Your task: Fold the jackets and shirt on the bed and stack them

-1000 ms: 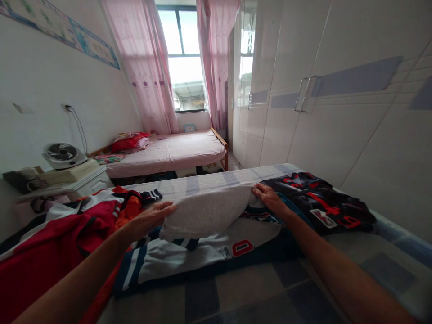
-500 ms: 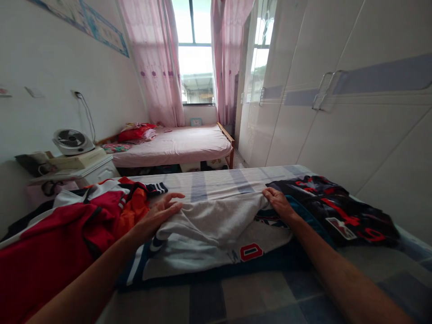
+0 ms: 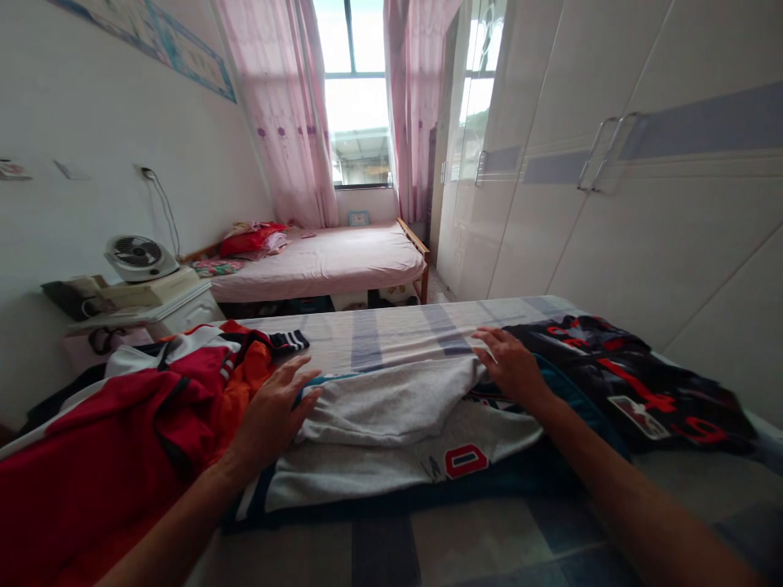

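Note:
A grey jersey (image 3: 391, 408) with a red-and-navy "0" and dark blue edges lies spread on the near bed, its far part folded over toward me. At its left end is my left hand (image 3: 274, 403), fingers spread, close over the dark edge. My right hand (image 3: 506, 363) hovers at the far right corner with its fingers apart; nothing shows between them. Whether either hand touches the cloth is hard to tell. Teal cloth (image 3: 568, 408) shows under the jersey on the right.
A pile of red and orange clothes (image 3: 140, 424) covers the left side. On the right lies a black-and-red garment (image 3: 636, 383). Beyond the checked bed (image 3: 404, 330) stand a pink bed (image 3: 342, 259), a cabinet with a fan (image 3: 139, 254), and a white wardrobe (image 3: 538, 236).
My right hand has let go of the jersey's far corner and opened. My left hand has drawn nearer and lower along the left edge. The folded part lies flatter.

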Tool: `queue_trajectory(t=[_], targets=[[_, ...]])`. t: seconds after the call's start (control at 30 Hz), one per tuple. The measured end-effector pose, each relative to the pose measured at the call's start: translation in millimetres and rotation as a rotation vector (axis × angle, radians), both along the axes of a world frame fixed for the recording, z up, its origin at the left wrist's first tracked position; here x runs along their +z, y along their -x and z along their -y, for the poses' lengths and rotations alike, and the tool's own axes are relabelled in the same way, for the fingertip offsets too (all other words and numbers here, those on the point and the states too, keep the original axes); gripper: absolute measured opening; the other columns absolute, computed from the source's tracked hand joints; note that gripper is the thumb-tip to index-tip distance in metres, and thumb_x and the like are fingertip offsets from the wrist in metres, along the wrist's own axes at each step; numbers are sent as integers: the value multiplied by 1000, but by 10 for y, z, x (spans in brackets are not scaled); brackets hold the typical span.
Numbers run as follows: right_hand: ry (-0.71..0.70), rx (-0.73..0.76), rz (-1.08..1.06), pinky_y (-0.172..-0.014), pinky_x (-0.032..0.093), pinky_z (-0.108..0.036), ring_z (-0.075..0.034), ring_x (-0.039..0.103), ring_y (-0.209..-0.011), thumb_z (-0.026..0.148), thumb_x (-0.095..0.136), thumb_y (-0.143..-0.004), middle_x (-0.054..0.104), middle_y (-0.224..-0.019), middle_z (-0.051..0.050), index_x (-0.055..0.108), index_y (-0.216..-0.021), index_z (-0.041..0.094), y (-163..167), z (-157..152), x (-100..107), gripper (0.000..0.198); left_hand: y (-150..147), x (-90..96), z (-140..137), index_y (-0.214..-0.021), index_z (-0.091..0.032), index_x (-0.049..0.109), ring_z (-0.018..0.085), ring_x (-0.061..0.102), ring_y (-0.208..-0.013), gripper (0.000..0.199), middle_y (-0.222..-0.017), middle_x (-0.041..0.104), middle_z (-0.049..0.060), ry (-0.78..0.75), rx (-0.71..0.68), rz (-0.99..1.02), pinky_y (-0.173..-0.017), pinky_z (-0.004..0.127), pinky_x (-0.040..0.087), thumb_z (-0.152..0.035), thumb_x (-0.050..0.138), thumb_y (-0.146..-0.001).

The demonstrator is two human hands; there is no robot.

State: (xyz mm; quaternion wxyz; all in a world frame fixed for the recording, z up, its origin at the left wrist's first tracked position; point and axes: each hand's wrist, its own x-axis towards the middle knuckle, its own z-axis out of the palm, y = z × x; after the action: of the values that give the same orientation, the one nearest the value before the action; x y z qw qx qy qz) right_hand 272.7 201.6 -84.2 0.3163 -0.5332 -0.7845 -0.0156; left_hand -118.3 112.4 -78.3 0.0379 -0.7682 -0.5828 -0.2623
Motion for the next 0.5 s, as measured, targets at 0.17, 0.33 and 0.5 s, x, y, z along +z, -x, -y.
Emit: queue_trajectory(t=[0.17,0.33,0.5], targets=[[101,156,220,-108,25,-49,-28,35,-133,42,42,-91,46,-141,-7,53,-129,24,175,251,-243,44,-209,-236,239,-132,-26,50,30,34,-135,48,-144,43,8,47,-81,-279,-108,53,28,-45,45,-89],[149,58,257,-108,28,-46,-28,36,-133,43,41,-90,46,-141,-12,55,-127,16,-21,351,-370,47,-257,-387,258,-133,-26,49,30,38,-133,49,-141,46,9,165,-70,-316,-107,54,30,-47,42,-90],[-85,-341,160,-103,36,-45,-30,47,-122,42,35,-90,54,-128,-17,52,-125,12,-547,891,-119,50,-237,-369,251,-131,-26,51,29,39,-132,47,-140,48,9,141,-76,-274,-107,53,28,-46,43,-89]])
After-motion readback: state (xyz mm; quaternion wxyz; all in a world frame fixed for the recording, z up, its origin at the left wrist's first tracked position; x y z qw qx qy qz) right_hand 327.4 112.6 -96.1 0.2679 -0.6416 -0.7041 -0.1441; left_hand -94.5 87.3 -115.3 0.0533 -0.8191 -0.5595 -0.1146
